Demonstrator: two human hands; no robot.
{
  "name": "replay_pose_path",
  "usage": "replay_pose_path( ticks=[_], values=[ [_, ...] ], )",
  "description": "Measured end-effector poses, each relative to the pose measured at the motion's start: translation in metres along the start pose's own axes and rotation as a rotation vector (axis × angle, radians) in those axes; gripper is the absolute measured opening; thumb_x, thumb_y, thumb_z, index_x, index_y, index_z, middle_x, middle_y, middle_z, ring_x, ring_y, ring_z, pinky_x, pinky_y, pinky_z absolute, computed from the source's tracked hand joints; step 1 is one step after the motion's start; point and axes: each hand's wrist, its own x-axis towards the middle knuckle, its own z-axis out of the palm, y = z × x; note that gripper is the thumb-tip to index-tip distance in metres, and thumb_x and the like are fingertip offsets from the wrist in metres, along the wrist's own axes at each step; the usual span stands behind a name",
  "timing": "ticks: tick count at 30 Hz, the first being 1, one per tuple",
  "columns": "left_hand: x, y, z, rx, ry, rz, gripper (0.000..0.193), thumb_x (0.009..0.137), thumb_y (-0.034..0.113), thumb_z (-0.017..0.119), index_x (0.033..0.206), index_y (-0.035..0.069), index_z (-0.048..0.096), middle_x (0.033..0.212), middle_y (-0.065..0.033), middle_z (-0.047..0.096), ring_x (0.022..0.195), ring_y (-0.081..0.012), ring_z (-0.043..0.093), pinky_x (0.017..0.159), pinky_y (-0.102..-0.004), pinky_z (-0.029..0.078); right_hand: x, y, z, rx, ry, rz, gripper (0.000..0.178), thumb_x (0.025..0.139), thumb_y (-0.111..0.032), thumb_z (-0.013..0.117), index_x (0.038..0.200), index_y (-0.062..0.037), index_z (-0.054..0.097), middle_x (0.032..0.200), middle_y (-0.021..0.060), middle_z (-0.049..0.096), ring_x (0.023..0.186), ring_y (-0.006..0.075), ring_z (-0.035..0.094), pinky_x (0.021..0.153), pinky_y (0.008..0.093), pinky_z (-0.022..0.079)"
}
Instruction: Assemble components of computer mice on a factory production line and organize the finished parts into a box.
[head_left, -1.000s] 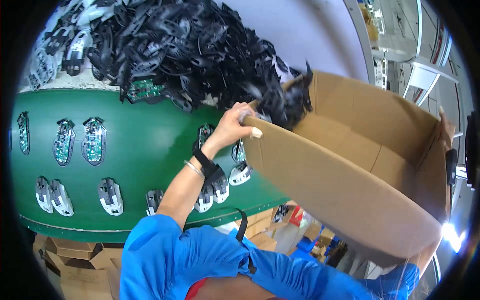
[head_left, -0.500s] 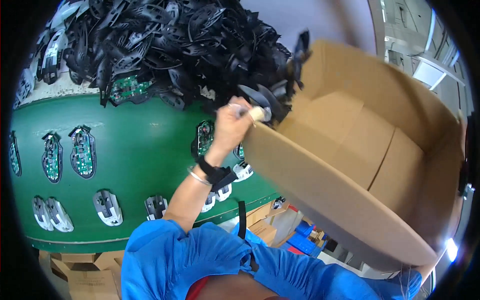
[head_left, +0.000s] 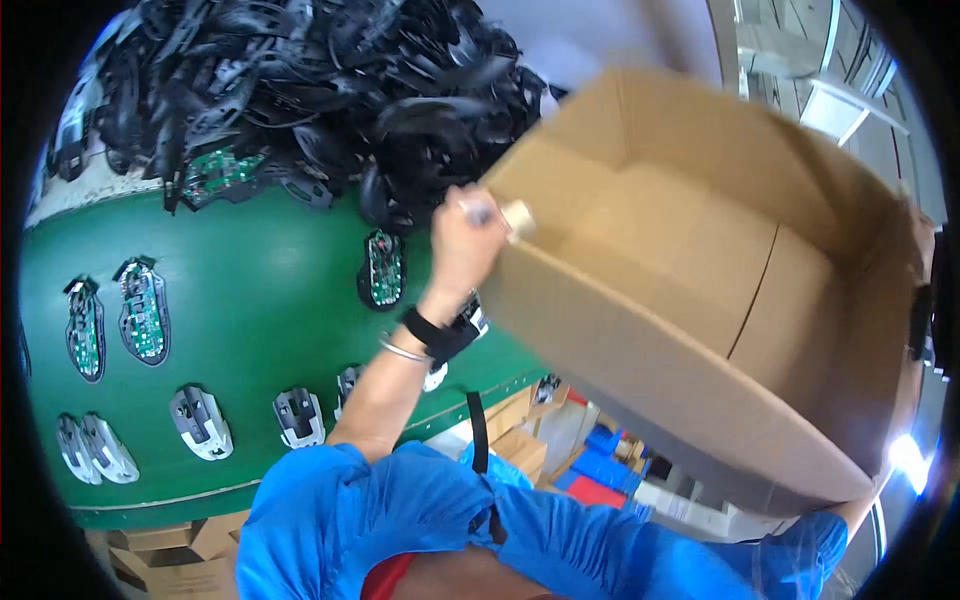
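A large open cardboard box (head_left: 640, 310) is held up tilted, its mouth turned toward the left and toward me. My left hand (head_left: 468, 240), wearing a black wristband, is closed on the rim at its left corner. Something pale covers a fingertip there. At the box's far right side, my right hand (head_left: 922, 240) shows only in part, and its fingers are mostly hidden. Bare cardboard shows inside the box. Just beyond its left edge lies a big heap of black plastic shells (head_left: 300, 90).
On the green work surface (head_left: 270, 290) lie several mouse bases with green circuit boards (head_left: 145, 310) and several grey-and-white mouse-shaped housings (head_left: 200, 422). Another board (head_left: 222, 172) lies by the heap. Below the surface are cardboard boxes (head_left: 180, 560) and blue bins (head_left: 605, 460).
The black shells that were tumbling past the box's left lip have dropped away from it onto the heap. The box has shifted slightly left, and my left hand stays on its rim.
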Motion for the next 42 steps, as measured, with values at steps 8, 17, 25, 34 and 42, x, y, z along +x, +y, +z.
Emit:
replay_pose_path(
  ticks=[8,17,25,34,42],
  values=[
    [-0.057,-0.015,0.048,-0.280,-0.181,-0.036,0.035,0.078,0.020,0.072,0.061,0.002,0.048,0.059,-0.0062,0.046,0.064,-0.0205,0.038,0.060,-0.0346,0.034,0.283,0.351,-0.194,-0.283,-0.206,-0.236,0.045,0.090,-0.034,0.062,0.055,-0.0070,0.054,0.049,-0.0044,0.045,0.039,0.0040,0.035,0.036,0.0258,0.021],
    [-0.127,-0.004,0.054,-0.238,-0.317,-0.086,0.039,0.083,0.016,0.065,0.060,0.004,0.036,0.060,-0.0041,0.035,0.063,-0.0153,0.033,0.061,-0.0304,0.031,0.193,0.404,-0.231,-0.366,-0.286,-0.150,0.049,0.092,-0.026,0.056,0.050,-0.0049,0.042,0.046,-0.0054,0.036,0.044,0.0037,0.035,0.041,0.0274,0.026],
    [-0.234,-0.023,0.073,-0.211,-0.529,-0.242,0.036,0.079,0.017,0.069,0.060,0.003,0.041,0.060,-0.0080,0.040,0.064,-0.0226,0.035,0.060,-0.0353,0.032,0.060,0.519,-0.256,-0.311,-0.332,0.153,0.032,0.085,-0.036,0.064,0.087,-0.0056,0.057,0.058,0.0020,0.055,0.055,0.0106,0.052,0.052,0.0266,0.041],
    [-0.304,-0.068,0.106,0.039,-0.823,0.043,0.036,0.084,0.030,0.066,0.065,0.001,0.055,0.061,-0.0136,0.053,0.062,-0.0309,0.047,0.060,-0.0375,0.036,-0.169,0.690,-0.264,-0.183,-0.345,0.555,0.045,0.090,-0.025,0.054,0.050,-0.0046,0.050,0.040,-0.0009,0.043,0.031,0.0075,0.038,0.033,0.0253,0.025],
    [-0.379,-0.094,0.228,0.066,-0.968,-0.251,0.020,0.080,0.010,0.065,0.068,0.000,0.051,0.071,-0.0083,0.044,0.062,-0.0191,0.044,0.057,-0.0344,0.038,-0.334,0.850,-0.289,0.007,-0.161,0.780,0.049,0.092,-0.033,0.056,0.051,-0.0065,0.050,0.045,-0.0013,0.046,0.036,0.0064,0.041,0.035,0.0241,0.025]
  ],
)
